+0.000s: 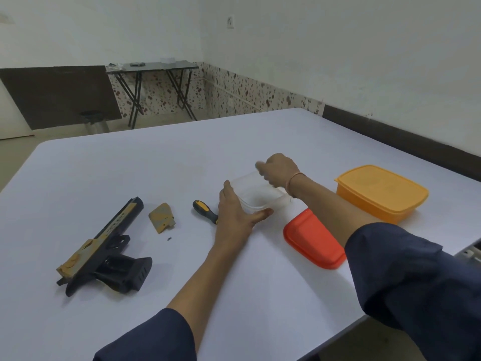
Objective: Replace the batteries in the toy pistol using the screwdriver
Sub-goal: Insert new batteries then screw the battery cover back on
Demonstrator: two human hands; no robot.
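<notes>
Toy pistol (104, 246) lies well left of the clear container (257, 196), barrel pointing away — nearer the left hand (238, 212), whose fingers (226, 192) lie straight against the container; right hand (279, 169) above it, blurred — hold unclear.

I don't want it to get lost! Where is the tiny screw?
In the head view, the tiny screw lies on the white table, left of centre, just on the near side of the yellow cover, right of the toy pistol.

White walls (338, 48), one socket (230, 22). Speckled skirting (234, 95); dark panel (57, 95) at left. Folding table (153, 66), black crossed legs, in far corner. Beige floor (161, 122). Large white table (156, 165) in foreground. Even, dull light.
</notes>
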